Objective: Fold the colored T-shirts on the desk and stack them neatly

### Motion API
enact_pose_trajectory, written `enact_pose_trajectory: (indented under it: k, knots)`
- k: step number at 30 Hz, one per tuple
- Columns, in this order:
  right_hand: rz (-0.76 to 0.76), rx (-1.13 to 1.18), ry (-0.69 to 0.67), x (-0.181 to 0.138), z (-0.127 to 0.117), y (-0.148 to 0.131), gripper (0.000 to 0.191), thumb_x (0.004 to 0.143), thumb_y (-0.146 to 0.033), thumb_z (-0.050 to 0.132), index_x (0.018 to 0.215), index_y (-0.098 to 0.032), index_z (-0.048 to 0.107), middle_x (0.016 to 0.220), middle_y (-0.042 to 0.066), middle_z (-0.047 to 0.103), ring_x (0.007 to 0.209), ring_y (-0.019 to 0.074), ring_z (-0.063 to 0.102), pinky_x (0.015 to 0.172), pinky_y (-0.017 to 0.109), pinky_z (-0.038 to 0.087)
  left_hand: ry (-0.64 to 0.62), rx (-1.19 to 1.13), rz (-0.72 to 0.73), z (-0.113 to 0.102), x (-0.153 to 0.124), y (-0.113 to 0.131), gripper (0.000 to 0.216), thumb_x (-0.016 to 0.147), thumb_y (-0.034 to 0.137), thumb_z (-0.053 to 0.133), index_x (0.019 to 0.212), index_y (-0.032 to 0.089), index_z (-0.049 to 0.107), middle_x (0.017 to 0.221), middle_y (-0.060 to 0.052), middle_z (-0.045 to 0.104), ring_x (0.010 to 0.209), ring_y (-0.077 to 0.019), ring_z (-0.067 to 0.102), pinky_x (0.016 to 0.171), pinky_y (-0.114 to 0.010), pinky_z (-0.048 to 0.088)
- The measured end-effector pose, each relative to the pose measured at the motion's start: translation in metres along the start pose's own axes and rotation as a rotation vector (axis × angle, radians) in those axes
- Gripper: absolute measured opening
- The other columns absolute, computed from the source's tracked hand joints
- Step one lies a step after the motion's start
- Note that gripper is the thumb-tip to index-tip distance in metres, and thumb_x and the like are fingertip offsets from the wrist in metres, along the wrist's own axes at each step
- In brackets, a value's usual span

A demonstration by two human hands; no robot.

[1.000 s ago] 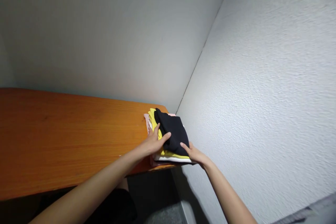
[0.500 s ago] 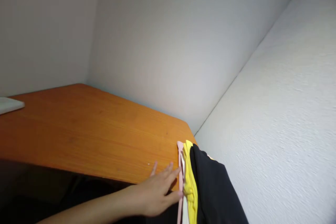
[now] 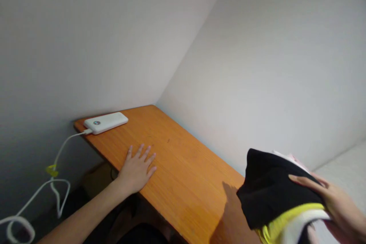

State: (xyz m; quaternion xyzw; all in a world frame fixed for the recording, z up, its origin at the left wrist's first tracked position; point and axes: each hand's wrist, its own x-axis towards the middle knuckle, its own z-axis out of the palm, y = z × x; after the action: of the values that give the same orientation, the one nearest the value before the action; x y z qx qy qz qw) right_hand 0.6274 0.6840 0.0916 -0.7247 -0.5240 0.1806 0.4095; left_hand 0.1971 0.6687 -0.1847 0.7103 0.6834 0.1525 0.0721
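My left hand [image 3: 137, 167] lies flat on the orange wooden table [image 3: 183, 175], fingers spread, holding nothing. My right hand [image 3: 334, 202] at the lower right grips a stack of folded clothes [image 3: 274, 194], black on top with yellow, white and pink layers beneath. The stack is lifted off the table near its right end and tilts toward me.
A white power bank [image 3: 105, 122] lies at the table's far left corner, with a white cable [image 3: 57, 160] hanging off the edge and looping down at the left. Plain grey walls close in behind and to the right of the table.
My view has swung left. The clothes stack has come up off the table in my right hand. My left hand has left the stack and moved left onto the bare table.
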Motion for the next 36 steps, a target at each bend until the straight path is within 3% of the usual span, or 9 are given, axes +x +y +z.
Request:
enact_pose_trajectory:
  k: [6, 8, 11, 15, 23, 25, 29, 33, 36]
  knots:
    - [-0.276, 0.044, -0.036, 0.072, 0.186, -0.152, 0.035, 0.059, -0.037, 0.081, 0.088, -0.019, 0.072, 0.085, 0.009, 0.071, 0.061, 0.0181, 0.062, 0.049, 0.028, 0.048, -0.010, -0.131, -0.042, -0.006, -0.004, -0.002, 0.054, 0.096, 0.051, 0.039, 0.142, 0.026, 0.054, 0.156, -0.010, 0.037, 0.148, -0.0367, 0.023, 0.118, -0.067, 0.002]
    - [-0.272, 0.105, -0.336, 0.073, 0.251, -0.188, 0.034, 0.079, -0.048, 0.068, 0.094, -0.018, 0.069, 0.093, 0.009, 0.070, 0.064, 0.0156, 0.063, 0.053, 0.026, 0.051, -0.029, -0.154, -0.054, -0.009, -0.004, -0.004, 0.055, 0.096, 0.051, 0.039, 0.142, 0.026, 0.053, 0.156, -0.010, 0.036, 0.149, -0.0365, 0.022, 0.118, -0.067, 0.002]
    - [-0.277, 0.153, -0.632, 0.069, 0.332, -0.211, 0.035, 0.087, -0.049, 0.059, 0.101, -0.017, 0.064, 0.099, 0.012, 0.069, 0.070, 0.0172, 0.067, 0.060, 0.029, 0.056, -0.046, -0.168, -0.060, -0.011, -0.004, -0.005, 0.056, 0.096, 0.051, 0.038, 0.144, 0.026, 0.051, 0.157, -0.010, 0.033, 0.149, -0.0364, 0.019, 0.119, -0.067, 0.001]
    - [-0.352, 0.036, -0.606, 0.077, 0.407, -0.191, 0.020, 0.085, -0.033, 0.061, 0.093, -0.015, 0.065, 0.095, 0.010, 0.070, 0.072, 0.0140, 0.066, 0.063, 0.024, 0.053, -0.059, -0.174, -0.066, -0.009, -0.002, -0.004, 0.056, 0.096, 0.051, 0.039, 0.145, 0.026, 0.050, 0.157, -0.011, 0.032, 0.149, -0.0376, 0.019, 0.118, -0.069, 0.000]
    - [-0.415, -0.159, -0.469, 0.096, 0.512, -0.109, 0.017, 0.071, -0.030, 0.066, 0.062, -0.016, 0.067, 0.061, 0.003, 0.063, 0.068, 0.0186, 0.062, 0.064, 0.027, 0.044, -0.100, -0.185, -0.090, -0.007, 0.005, -0.005, 0.058, 0.094, 0.053, 0.040, 0.145, 0.027, 0.049, 0.158, -0.010, 0.026, 0.149, -0.0380, 0.014, 0.117, -0.069, -0.002]
    - [-0.440, -0.158, -0.419, 0.092, 0.534, -0.103, 0.017, 0.071, -0.033, 0.068, 0.069, -0.017, 0.068, 0.067, 0.005, 0.066, 0.072, 0.0206, 0.063, 0.066, 0.028, 0.044, -0.129, -0.194, -0.088, -0.006, 0.006, -0.006, 0.057, 0.094, 0.052, 0.041, 0.145, 0.027, 0.048, 0.158, -0.009, 0.025, 0.149, -0.0383, 0.013, 0.117, -0.070, -0.001]
    - [-0.499, -0.097, -0.310, 0.084, 0.570, -0.108, 0.041, 0.077, -0.036, 0.064, 0.113, -0.016, 0.062, 0.098, 0.010, 0.070, 0.087, 0.0229, 0.063, 0.072, 0.029, 0.045, -0.149, -0.198, -0.066, -0.007, 0.006, -0.009, 0.058, 0.093, 0.046, 0.044, 0.148, 0.028, 0.044, 0.159, -0.008, 0.023, 0.149, -0.0384, 0.012, 0.116, -0.071, 0.001]
    - [-0.566, -0.064, -0.298, 0.089, 0.579, -0.121, 0.026, 0.078, -0.026, 0.058, 0.102, -0.018, 0.063, 0.094, 0.010, 0.070, 0.087, 0.0236, 0.062, 0.076, 0.031, 0.043, -0.167, -0.201, -0.075, -0.012, 0.006, -0.009, 0.058, 0.094, 0.053, 0.039, 0.146, 0.029, 0.047, 0.159, -0.007, 0.025, 0.149, -0.0374, 0.013, 0.117, -0.070, 0.003]
    - [-0.586, -0.029, -0.240, 0.096, 0.552, -0.127, 0.016, 0.083, -0.028, 0.049, 0.085, -0.018, 0.062, 0.086, 0.010, 0.068, 0.082, 0.0230, 0.060, 0.075, 0.032, 0.042, -0.141, -0.190, -0.090, -0.014, 0.005, -0.007, 0.057, 0.095, 0.055, 0.037, 0.145, 0.031, 0.048, 0.159, -0.006, 0.027, 0.149, -0.0360, 0.016, 0.119, -0.068, 0.005]
